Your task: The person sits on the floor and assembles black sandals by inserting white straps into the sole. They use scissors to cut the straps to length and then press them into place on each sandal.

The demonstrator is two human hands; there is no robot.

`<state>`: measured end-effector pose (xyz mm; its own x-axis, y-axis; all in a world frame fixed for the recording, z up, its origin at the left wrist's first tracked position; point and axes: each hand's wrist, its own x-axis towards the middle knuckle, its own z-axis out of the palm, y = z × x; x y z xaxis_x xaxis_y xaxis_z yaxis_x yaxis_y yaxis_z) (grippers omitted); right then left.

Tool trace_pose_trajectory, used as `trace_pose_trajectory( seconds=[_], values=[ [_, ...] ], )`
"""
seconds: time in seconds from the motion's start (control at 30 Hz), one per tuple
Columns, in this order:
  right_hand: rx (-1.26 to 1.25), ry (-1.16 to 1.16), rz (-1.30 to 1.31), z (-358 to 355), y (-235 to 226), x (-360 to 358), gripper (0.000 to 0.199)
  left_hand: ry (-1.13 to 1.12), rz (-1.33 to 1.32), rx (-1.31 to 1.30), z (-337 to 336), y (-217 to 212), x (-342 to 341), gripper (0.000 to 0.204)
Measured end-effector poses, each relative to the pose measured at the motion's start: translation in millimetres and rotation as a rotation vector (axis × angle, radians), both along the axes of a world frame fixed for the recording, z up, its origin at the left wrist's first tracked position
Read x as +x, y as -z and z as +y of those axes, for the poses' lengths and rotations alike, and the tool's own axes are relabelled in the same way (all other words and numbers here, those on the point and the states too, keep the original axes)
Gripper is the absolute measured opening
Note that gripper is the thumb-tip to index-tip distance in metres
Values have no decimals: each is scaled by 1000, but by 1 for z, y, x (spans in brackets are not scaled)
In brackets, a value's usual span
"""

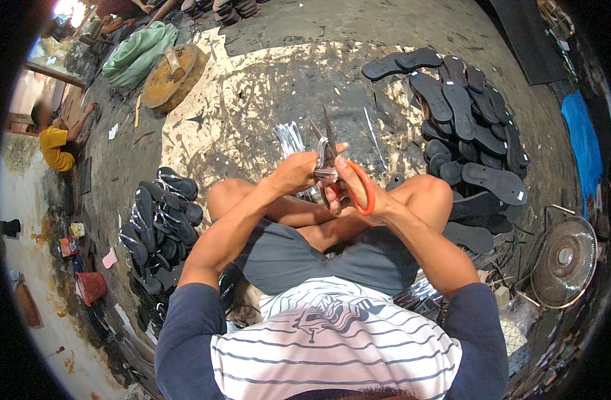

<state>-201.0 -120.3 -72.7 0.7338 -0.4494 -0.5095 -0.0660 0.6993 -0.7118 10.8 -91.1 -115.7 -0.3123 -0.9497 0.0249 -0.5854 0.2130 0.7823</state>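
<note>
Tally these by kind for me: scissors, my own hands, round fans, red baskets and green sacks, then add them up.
Scissors: 1
Your hands, left hand and right hand: 2
Round fan: 1
Red basket: 1
Green sack: 1
Total: 6

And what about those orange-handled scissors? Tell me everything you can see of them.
The orange-handled scissors are gripped in the right hand, above the person's crossed legs. A smooth orange loop, looking like plastic or coated metal, curves around that hand; fingers hide the rest of the handles. The long, dark, metal-looking blades taper to points, stand parted and aim away from the person. Silvery strips in the left hand overlap them in view; contact is unclear.
</note>
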Motion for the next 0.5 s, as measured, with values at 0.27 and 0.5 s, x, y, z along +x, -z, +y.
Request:
trace_pose_trajectory(
  seconds=[0.27,0.5],
  values=[
    [-559,53,377,-74,12,-16,69,-928,213,-116,-19,74,15,40],
    [-1296,-174,1260,-212,144,-97,51,-1281,-288,654,-32,161,0,128]
  ],
)
